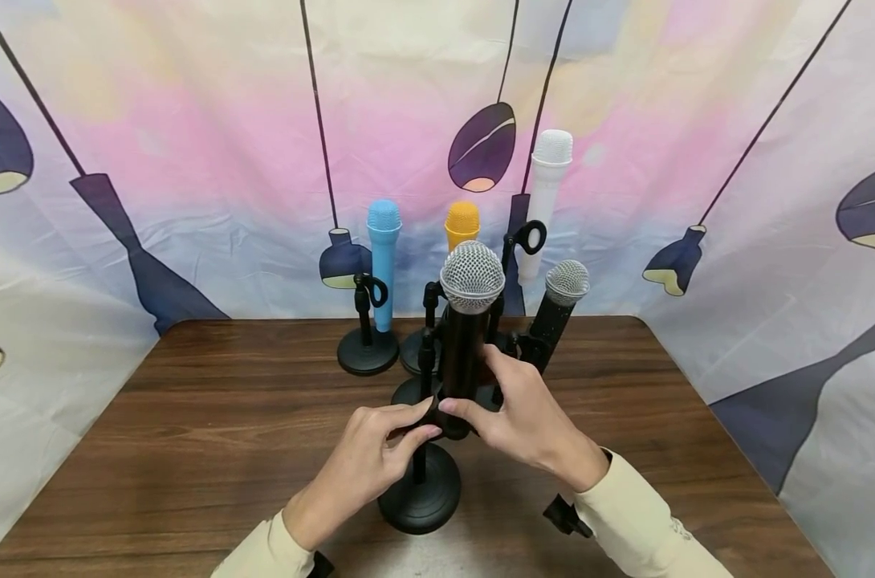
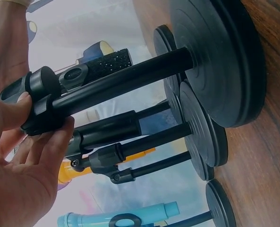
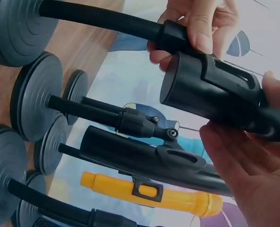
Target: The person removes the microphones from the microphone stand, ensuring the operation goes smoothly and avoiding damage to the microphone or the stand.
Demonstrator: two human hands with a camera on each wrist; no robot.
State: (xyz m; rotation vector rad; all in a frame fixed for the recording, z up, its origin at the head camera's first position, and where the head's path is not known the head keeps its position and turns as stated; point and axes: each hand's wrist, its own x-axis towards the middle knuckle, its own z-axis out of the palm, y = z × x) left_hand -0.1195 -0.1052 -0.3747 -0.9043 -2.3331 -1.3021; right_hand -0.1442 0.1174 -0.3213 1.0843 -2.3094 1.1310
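Upright over the middle of the table is a black microphone (image 1: 462, 345) with a silver mesh head (image 1: 472, 277). Curled fingers of my right hand (image 1: 527, 413) grip its body. My left hand (image 1: 368, 457) pinches the top of the nearest desk stand (image 1: 421, 490), by its clip. In the right wrist view the microphone's flat lower end (image 3: 187, 82) pokes through the holder clip (image 3: 232, 73), between both hands. The left wrist view shows the stand's black pole (image 2: 125, 82) running to its round base (image 2: 220, 61) on the table.
Behind stand more round-based stands. They carry a blue microphone (image 1: 384, 265), an orange one (image 1: 462, 221), a white one (image 1: 546, 201) and another black one (image 1: 556, 309) tilted right. The wooden table (image 1: 213, 417) ends against a printed curtain (image 1: 228, 144).
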